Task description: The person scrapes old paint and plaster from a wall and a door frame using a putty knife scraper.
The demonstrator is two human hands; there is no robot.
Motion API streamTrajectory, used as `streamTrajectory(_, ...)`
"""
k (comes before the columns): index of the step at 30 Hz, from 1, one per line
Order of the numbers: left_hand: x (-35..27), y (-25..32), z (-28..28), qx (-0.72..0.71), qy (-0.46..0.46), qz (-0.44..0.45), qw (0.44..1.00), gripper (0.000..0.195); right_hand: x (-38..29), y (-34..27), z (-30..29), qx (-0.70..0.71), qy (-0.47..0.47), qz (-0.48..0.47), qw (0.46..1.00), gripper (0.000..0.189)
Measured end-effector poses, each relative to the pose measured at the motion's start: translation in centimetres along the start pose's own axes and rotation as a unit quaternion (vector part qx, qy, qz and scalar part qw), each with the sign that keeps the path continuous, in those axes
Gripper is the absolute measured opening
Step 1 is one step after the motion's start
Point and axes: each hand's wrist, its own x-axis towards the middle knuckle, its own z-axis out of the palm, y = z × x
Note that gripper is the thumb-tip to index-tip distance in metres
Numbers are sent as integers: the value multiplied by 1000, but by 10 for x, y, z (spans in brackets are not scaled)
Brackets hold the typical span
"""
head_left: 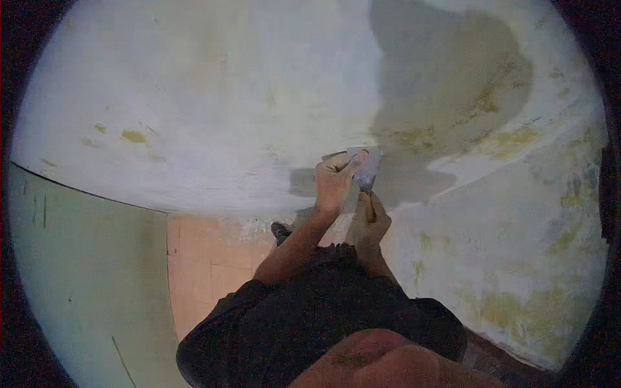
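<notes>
My right hand (pixel 371 223) is closed around the yellowish-brown handle (pixel 371 209) of a putty knife. Its wide grey blade (pixel 369 167) points away from me, in front of the pale wall. Left of it, my left hand (pixel 334 180) has curled fingers, and its thumb lies on the blade near the wide end. A thin, flat grey edge (pixel 335 156) shows behind the left fingers; whether it is a separate piece I cannot tell. The wall (pixel 218 121) bears whitish, smeared filler or paint, with yellowish patches and a shadow beyond the hands.
A greenish wall (pixel 97 252) stands at left and a patchy whitish wall (pixel 495 252) at right. Orange-pink floor tiles (pixel 208 271) lie below, with whitish spots near the wall's foot. A dark shoe (pixel 280 232) shows beside my left forearm.
</notes>
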Motion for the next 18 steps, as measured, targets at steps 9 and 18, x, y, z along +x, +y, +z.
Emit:
streamTrajectory(9,-6,15,6,-1,8,-73,997,50,12,-32,-22,-61,-17,-122,990,22)
streamTrajectory(18,-8,7,8,-90,6,-138,986,38,32,-20,-38,-163,-34,-191,967,26)
